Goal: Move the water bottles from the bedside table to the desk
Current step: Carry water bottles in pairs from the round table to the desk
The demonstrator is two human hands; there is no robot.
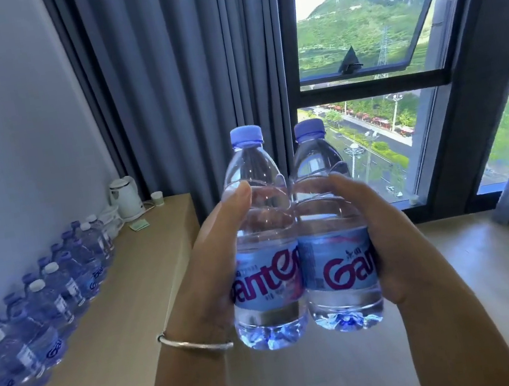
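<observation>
I see two clear plastic water bottles held upright in mid-air, side by side and touching, in front of a window with grey curtains. My left hand (221, 264), a silver bangle (194, 345) at its wrist, wraps the left bottle (263, 245) around its blue label, thumb pressed on the shoulder above. My right hand (377, 240) curls around the right bottle (331, 230) the same way. Both bottles look full and capped, so I judge them fairly heavy, smooth and slightly squashy; the labelled waist seems the surest place to grip. To the left, a long wooden desk (144, 263) against the wall carries a row of bottles (53, 298) and a white kettle (125, 196) at its far end.
</observation>
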